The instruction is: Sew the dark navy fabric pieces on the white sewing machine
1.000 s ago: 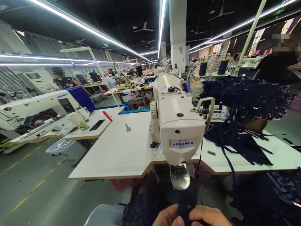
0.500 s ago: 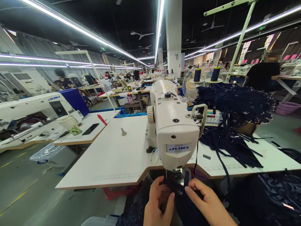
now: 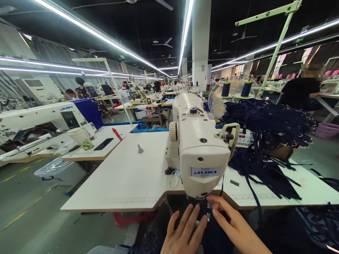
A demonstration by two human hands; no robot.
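Observation:
A white JUKI sewing machine (image 3: 200, 148) stands on a white work table (image 3: 132, 176), its head facing me. Dark navy fabric (image 3: 212, 229) lies under the machine's needle end. My left hand (image 3: 184, 231) rests flat on this fabric with fingers stretched out toward the presser foot. My right hand (image 3: 233, 225) also lies on the fabric, its fingers extended and its fingertips touching a small metal part at the foot. Neither hand grips anything.
A heap of navy straps (image 3: 267, 127) lies on the table's right side, with two thread cones (image 3: 235, 89) and a fan behind. A second machine (image 3: 39, 120), a cup (image 3: 79, 137) and a phone (image 3: 103, 144) are at left. Other people work farther off.
Both hands moved forward from the bottom edge up to the presser foot, and their fingers flattened out on the navy fabric. The view shifted slightly.

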